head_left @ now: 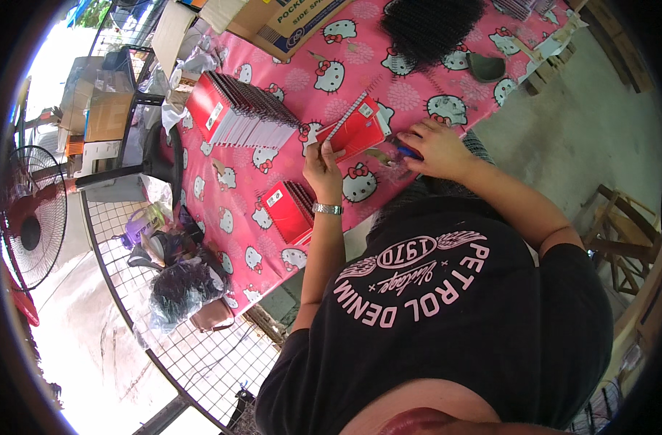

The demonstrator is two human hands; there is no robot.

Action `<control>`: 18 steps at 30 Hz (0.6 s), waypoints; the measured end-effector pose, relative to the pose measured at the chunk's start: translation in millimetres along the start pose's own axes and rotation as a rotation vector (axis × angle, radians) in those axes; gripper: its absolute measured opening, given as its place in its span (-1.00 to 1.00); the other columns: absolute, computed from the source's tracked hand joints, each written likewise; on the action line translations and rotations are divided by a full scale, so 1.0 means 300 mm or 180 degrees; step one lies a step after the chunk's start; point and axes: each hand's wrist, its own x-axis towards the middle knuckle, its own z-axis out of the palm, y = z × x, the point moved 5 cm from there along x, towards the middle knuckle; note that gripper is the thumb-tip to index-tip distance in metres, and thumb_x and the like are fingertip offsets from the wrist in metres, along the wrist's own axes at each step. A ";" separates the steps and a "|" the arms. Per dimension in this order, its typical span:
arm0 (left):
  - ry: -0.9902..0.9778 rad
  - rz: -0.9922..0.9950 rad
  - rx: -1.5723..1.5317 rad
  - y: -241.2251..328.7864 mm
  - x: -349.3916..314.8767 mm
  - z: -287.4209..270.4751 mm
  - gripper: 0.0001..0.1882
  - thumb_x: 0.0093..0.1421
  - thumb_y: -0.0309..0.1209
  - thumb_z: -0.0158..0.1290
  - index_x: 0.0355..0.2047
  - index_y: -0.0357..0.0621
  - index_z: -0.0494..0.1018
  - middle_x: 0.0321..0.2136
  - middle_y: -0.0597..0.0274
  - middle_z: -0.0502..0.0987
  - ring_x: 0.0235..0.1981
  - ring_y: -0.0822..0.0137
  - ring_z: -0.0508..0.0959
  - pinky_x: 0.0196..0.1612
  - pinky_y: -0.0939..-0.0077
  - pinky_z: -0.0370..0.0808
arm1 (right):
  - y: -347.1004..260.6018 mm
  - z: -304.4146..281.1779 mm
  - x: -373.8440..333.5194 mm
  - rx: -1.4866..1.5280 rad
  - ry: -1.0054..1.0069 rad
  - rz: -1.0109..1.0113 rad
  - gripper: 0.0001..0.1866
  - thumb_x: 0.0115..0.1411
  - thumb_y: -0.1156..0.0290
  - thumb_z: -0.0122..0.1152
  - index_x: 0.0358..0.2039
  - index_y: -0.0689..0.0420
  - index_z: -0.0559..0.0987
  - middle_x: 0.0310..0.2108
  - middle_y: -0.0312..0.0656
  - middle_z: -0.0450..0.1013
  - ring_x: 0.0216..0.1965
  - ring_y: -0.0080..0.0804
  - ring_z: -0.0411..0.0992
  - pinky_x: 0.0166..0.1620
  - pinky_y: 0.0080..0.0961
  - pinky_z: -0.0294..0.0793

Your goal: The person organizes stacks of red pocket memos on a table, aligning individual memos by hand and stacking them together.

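My left hand (322,171), with a metal watch on its wrist, grips the near-left corner of a red spiral notebook (358,129). The notebook is tilted above the table, its wire coil along the far-left edge. Close to the notebook's right side, my right hand (438,150) is closed around a blue-handled tool (409,153). Fingers cover most of that tool, so its exact kind is unclear. A long row of red spiral notebooks (213,109) stands stacked to the far left. Nearer my left forearm lies a smaller stack of red notebooks (288,210).
A pink patterned tablecloth (229,181) covers the table. Black wire coils (432,25) are heaped at the far side, near a dark green scoop-like object (486,67). An open cardboard box (280,25) stands at the back. Left are a fan (32,225) and plastic bags (186,290).
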 end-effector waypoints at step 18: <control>0.0173 -0.0009 -0.0119 0.047 -0.046 0.010 -0.76 0.27 -0.49 0.08 -0.12 -0.41 0.41 -0.40 0.17 0.56 -0.42 0.42 0.62 -0.37 0.62 0.52 | -0.142 0.090 -0.052 -0.0290 -0.0479 -0.0539 -0.16 -0.07 0.15 0.32 0.18 0.30 0.27 -0.12 -0.04 0.32 -0.02 -0.09 0.31 0.05 -0.21 0.32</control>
